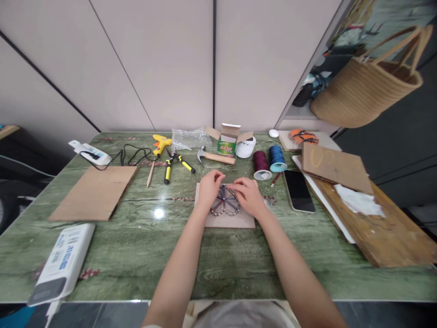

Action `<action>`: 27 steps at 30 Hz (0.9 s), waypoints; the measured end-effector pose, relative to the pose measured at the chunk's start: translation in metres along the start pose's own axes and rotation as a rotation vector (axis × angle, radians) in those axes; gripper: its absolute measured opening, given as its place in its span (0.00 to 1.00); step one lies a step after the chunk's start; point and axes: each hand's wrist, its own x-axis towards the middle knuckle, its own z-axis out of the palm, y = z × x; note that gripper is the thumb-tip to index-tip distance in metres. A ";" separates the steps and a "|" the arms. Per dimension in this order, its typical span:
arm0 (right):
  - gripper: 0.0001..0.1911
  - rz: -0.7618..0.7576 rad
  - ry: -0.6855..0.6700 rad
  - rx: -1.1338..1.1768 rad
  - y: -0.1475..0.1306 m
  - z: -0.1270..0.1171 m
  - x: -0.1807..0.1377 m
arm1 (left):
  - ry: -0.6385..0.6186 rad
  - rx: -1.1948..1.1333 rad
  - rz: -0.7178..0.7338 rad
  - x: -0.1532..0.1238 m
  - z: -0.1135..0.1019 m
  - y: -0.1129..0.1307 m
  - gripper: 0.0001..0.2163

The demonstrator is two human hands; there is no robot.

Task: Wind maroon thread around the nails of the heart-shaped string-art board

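Note:
A cardboard piece point(230, 222) lies flat in front of me, bearing a heart-shaped string figure point(224, 200) of dark and pale thread, with lines running out from its centre. My left hand point(209, 187) is over the board's upper left, thumb and fingertips pinched just above the figure's far edge. What they pinch is too small to make out. From the right, my right hand point(248, 195) reaches the figure's upper right edge, its fingers closed together there. Whether a thread is between them is hidden.
Behind the board are a hammer point(218, 157), an opened green box point(226, 145), a maroon thread spool point(261, 164) and a blue spool point(277, 157). Pliers point(168, 171) and a yellow glue gun point(161, 144) lie left; a phone point(299, 190) and wooden board point(382, 232) lie right.

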 end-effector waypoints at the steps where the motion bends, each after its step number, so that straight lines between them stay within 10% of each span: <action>1: 0.16 -0.003 0.000 -0.003 -0.001 0.000 0.000 | 0.000 0.001 0.001 0.000 0.000 0.001 0.06; 27: 0.10 -0.088 -0.031 -0.180 0.001 -0.006 -0.001 | -0.008 0.044 0.027 0.000 0.002 -0.001 0.06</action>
